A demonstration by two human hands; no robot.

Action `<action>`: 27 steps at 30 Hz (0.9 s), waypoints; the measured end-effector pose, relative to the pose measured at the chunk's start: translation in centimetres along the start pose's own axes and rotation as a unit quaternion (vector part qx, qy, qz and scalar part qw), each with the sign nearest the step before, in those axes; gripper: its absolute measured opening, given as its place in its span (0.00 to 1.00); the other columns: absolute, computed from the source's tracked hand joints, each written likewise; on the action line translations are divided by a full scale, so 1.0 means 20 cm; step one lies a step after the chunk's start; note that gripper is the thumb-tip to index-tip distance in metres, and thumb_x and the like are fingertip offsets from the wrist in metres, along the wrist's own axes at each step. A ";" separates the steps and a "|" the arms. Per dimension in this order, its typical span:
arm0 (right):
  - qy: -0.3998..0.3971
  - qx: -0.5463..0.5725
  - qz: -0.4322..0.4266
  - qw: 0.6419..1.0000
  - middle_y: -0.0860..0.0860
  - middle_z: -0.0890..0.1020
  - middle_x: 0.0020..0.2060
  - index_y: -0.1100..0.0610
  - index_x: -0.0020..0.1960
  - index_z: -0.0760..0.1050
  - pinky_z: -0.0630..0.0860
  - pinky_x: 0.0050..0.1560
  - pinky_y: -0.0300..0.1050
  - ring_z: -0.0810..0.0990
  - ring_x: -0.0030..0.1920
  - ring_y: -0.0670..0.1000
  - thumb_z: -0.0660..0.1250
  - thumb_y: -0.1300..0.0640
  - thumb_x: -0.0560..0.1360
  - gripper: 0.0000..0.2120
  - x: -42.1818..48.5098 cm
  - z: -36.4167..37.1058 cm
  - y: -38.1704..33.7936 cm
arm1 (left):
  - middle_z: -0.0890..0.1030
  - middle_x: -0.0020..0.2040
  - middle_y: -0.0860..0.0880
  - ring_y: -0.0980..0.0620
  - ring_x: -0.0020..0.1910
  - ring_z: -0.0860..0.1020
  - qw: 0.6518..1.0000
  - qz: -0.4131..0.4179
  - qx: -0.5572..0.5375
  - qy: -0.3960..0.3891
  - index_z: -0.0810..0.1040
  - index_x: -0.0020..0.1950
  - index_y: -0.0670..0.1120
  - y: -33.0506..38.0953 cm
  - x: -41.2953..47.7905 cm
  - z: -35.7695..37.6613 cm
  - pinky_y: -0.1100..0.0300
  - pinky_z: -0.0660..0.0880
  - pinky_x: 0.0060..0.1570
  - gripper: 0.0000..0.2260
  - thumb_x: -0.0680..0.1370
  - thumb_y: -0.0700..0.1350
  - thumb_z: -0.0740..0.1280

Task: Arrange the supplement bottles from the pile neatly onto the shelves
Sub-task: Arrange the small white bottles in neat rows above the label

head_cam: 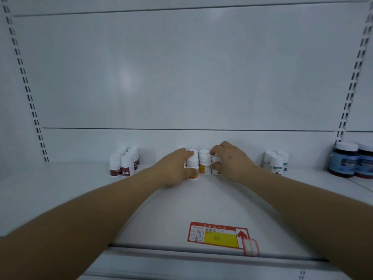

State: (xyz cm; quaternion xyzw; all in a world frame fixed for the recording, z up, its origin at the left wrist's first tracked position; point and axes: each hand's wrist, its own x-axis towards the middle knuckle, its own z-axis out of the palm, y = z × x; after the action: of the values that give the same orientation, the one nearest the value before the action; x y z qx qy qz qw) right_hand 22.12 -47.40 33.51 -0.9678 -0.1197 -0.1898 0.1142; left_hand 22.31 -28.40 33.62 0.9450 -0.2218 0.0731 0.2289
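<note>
**Fig.** Head view of a white shelf (80,184). We see both hands reaching to the orange-label bottles (204,158), a small upright cluster at centre-rear of the shelf, close to the back panel (181,77).

- **L:** the left hand (175,170) curls round the left-end bottle (192,162), w/ fingers over the cap and thumb at its lower front.
- **R:** the right hand (232,162) grips the right-end bottle (216,159), w/ fingers over the cap and thumb low on its side.
- **Centre:** between the hands we note the middle bottle (204,167), standing free w/ its label toward us.
- **Other stock:** red-label bottles (124,165) stand well apart to the L and green-label bottles (276,163) to the R. Blue jars (349,161) stand at far R.
- **Front edge:** a red-and-yellow price tag (220,235).
</note>
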 end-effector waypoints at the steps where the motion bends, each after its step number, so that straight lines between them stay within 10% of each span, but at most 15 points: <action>1: 0.000 0.000 -0.001 1.000 0.54 0.72 0.58 0.55 0.64 0.71 0.68 0.55 0.45 0.73 0.58 0.55 0.66 0.54 0.76 0.18 0.00 0.00 0.00 | 0.67 0.69 0.49 0.50 0.68 0.67 1.000 0.000 -0.002 0.000 0.64 0.73 0.47 0.00 0.00 0.00 0.64 0.60 0.62 0.28 0.76 0.51 0.68; 27: 0.014 0.017 -0.020 1.000 0.53 0.68 0.69 0.53 0.73 0.64 0.64 0.67 0.46 0.67 0.69 0.55 0.60 0.45 0.79 0.25 0.08 -0.14 -0.16 | 0.57 0.77 0.52 0.53 0.75 0.57 0.995 -0.052 0.062 0.054 0.60 0.75 0.52 -0.02 -0.14 -0.30 0.60 0.53 0.71 0.30 0.76 0.59 0.63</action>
State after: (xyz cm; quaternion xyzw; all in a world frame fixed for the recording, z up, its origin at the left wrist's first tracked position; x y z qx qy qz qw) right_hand 21.67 -44.90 37.21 -0.9602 -0.1410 -0.2040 0.1287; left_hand 19.83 -24.16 38.11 0.9624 -0.1541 0.1258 0.1851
